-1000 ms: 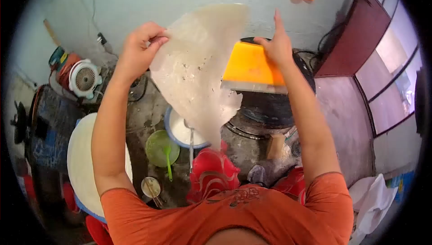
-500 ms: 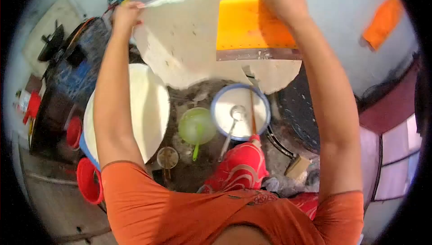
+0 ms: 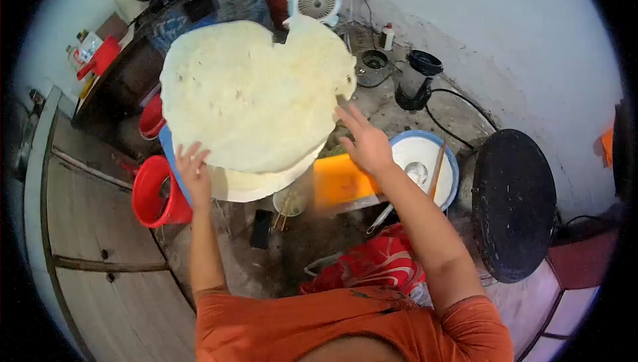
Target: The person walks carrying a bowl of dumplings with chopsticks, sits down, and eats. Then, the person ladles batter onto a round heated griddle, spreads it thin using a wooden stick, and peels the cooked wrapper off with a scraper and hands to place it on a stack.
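A large, thin, pale-yellow flatbread point(image 3: 246, 96) with a ragged edge and a notch at its far side lies over another pale round sheet point(image 3: 246, 186). My left hand point(image 3: 193, 166) is at its near left edge, fingers spread and touching the rim. At the right edge is my right hand point(image 3: 365, 139), its fingers stretched towards the flatbread. An orange scraper point(image 3: 342, 179), blurred, hangs under my right palm and appears held there; the grip itself is hidden. A dark sliver shows by the right fingertips.
Right of the scraper stands a blue-rimmed basin point(image 3: 454, 162) of white batter with a ladle point(image 3: 417, 173) and a wooden stick. Farther right is a round black griddle point(image 3: 515, 206). Red buckets point(image 3: 156, 192) stand left; a phone point(image 3: 261, 229), fan point(image 3: 315, 1) and cable lie around.
The flatbread, held up by both hands before, has come down to the left onto the pale sheet. My left hand has let go and spread. The scraper moved down with my right hand. The view turned left.
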A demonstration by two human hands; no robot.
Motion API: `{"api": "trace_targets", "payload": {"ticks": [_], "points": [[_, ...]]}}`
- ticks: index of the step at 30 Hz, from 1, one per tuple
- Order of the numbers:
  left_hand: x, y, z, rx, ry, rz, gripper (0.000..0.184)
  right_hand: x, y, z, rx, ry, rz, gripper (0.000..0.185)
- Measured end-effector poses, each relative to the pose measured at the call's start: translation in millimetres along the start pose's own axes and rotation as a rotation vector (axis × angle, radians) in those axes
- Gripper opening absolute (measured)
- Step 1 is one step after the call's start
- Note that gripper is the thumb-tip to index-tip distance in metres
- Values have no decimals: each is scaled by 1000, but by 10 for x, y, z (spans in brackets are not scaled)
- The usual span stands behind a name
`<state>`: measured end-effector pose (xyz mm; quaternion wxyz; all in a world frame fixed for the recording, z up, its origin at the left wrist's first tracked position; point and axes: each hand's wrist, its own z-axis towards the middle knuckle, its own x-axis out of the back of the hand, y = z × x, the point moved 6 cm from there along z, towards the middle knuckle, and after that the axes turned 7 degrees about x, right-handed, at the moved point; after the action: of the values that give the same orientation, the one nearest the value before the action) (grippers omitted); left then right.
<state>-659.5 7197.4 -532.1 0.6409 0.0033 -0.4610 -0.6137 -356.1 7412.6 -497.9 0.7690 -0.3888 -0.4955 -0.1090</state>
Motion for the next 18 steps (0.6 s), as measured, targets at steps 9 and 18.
{"api": "trace_targets", "payload": {"ticks": [9, 18], "points": [[-378, -1160, -580, 122, 1, 340, 22, 28, 1026, -586, -380, 262, 175, 52], [-341, -1276, -452, 485, -185, 592, 21, -113, 1797, -1002, -741, 422, 601, 42]]}}
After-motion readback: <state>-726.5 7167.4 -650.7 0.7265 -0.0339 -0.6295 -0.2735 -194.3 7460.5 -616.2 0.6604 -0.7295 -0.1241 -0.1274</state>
